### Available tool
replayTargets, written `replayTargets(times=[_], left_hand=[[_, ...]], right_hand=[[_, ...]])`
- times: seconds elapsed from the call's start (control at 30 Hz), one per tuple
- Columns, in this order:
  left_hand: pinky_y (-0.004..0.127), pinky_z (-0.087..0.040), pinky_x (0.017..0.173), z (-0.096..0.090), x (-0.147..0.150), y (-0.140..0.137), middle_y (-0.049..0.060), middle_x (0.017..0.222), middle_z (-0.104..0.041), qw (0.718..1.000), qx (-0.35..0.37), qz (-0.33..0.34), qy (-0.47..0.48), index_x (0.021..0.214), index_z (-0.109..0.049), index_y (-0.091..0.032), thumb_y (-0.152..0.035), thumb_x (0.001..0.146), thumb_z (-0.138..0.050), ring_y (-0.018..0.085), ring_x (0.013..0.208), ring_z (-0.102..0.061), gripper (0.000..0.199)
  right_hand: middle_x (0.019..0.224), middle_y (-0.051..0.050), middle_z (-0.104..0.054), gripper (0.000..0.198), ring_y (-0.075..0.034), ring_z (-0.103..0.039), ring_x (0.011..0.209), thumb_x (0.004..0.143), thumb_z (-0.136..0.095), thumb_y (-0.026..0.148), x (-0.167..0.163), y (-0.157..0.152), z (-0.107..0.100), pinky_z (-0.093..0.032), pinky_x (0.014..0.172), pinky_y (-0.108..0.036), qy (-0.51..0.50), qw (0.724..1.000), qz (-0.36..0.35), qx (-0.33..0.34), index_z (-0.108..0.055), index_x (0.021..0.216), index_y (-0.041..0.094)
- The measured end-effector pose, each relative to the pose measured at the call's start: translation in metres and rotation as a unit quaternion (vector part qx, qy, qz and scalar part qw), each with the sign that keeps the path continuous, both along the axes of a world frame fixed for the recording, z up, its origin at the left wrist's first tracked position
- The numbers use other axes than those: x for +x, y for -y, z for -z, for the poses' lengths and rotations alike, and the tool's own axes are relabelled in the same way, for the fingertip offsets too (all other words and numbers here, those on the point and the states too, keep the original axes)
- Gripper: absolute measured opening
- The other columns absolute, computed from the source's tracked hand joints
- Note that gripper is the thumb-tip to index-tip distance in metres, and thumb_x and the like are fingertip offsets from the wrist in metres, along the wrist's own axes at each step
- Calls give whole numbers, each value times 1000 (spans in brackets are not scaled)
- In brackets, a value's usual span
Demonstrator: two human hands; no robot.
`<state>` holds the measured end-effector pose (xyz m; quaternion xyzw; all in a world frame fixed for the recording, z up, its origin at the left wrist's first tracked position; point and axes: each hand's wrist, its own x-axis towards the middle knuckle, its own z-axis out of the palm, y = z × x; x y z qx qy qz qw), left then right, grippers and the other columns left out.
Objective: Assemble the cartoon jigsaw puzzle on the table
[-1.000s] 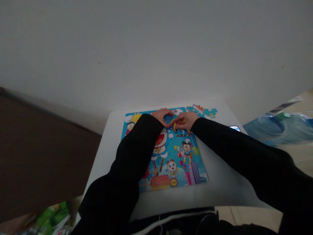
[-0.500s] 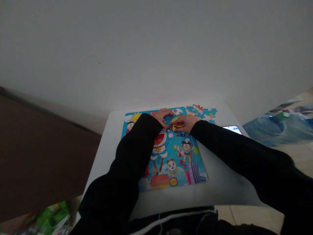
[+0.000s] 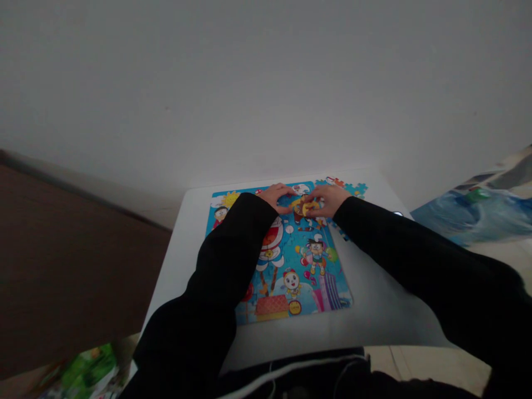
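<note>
Evidently, the puzzle (image 3: 293,257) lies flat on the white desk (image 3: 183,244); taking it as the clock face, the left hand (image 3: 277,195) rests at 12 o'clock, its grip apart, thumb and forefinger curved open over the print. The right hand (image 3: 330,199) is between 1 and 2 o'clock, fingertips at a yellow piece (image 3: 310,209) near 1; whether that grip is clamped on it or only pressing, I cannot tell. Loose pieces (image 3: 351,189) lie past the corner, between 1 and 2 o'clock. The yellow piece should be very light and fairly stiff, likely thin card, its printed face perhaps slightly slick, its tabs apt to bend if forced. Opposite edges, pinched clear of the tabs, look the best hold; the puzzle itself is better steadied with a flat palm than lifted, since its joints could part.
</note>
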<state>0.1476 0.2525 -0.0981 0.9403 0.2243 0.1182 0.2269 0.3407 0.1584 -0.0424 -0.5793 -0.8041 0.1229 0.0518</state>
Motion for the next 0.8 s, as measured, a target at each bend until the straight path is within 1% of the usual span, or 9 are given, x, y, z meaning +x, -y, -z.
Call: replayTargets(times=[0.1,0.2,0.3,0.43,0.6,0.8], left_hand=[[31,-39,89,-10,6,8,8,101,-56,999,22,-28,-30,108,-54,-15,-40,74,-57,19,96,-52,42],[32,-40,86,-21,13,20,8,97,-56,993,53,-79,-75,107,-54,-14,-42,78,-51,20,94,-52,40],[33,-39,86,-27,20,32,10,100,-55,984,81,-113,-107,111,-52,-14,-46,78,-51,23,97,-51,46],[32,-37,89,-29,24,43,12,106,-52,979,102,-125,-125,117,-48,-12,-56,73,-53,24,99,-50,62],[32,-37,89,-29,25,49,11,109,-50,981,97,-117,-120,120,-46,-16,-61,64,-59,24,99,-51,73],[34,-39,87,-34,28,57,12,111,-49,977,99,-125,-140,120,-46,-16,-63,65,-57,26,102,-50,72]], right_hand=[[85,-3,-67,33,-16,-61,75,64,-66,37,24,2,-9,-47,72,-30,-10,998,57,-13,-67,94,23],[85,-2,-67,32,-15,-61,75,64,-66,37,36,6,-6,-47,72,-28,-8,996,72,-43,-67,94,23],[87,-2,-67,31,-16,-61,77,65,-66,36,33,9,4,-46,72,-28,2,997,53,-56,-68,93,24],[86,-3,-67,31,-17,-60,76,66,-64,39,25,11,12,-46,68,-28,9,998,34,-45,-68,94,26],[90,-5,-65,33,-17,-59,76,69,-61,41,22,13,9,-44,67,-27,42,997,4,-60,-67,97,25],[91,-5,-64,28,-18,-58,80,72,-58,38,15,16,2,-44,70,-27,86,994,-22,-56,-67,96,25]])
